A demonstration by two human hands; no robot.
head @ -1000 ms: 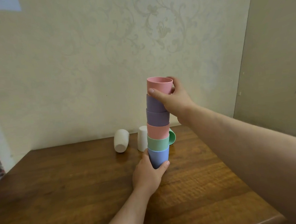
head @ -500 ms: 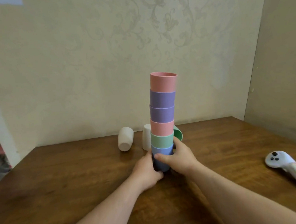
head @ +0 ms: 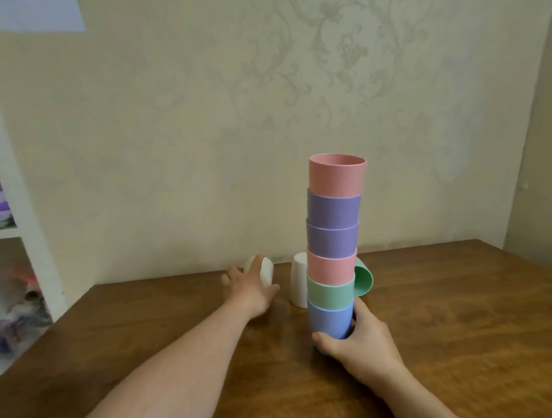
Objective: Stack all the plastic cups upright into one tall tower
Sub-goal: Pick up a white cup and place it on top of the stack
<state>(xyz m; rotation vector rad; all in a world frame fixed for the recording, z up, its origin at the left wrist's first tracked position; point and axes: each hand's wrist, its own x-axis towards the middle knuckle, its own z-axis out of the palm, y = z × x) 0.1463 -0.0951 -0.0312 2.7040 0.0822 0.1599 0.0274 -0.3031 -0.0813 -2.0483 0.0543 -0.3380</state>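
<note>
Gripping the tower's blue bottom cup between right hand fingers and thumb, you curled left hand fingers around the white cup lying near the table's back edge.

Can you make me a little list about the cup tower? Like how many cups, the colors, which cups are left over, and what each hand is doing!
tower: six cups, upright on the wooden table
colors, bottom to top: blue, green, pink, purple, purple, pink
top cup: pink cup
bottom cup: blue cup
left over: white cup on its side, white cup upside down, green cup on its side behind the tower
left hand: reaching onto the tipped white cup
right hand: gripping the blue cup at the base
</note>
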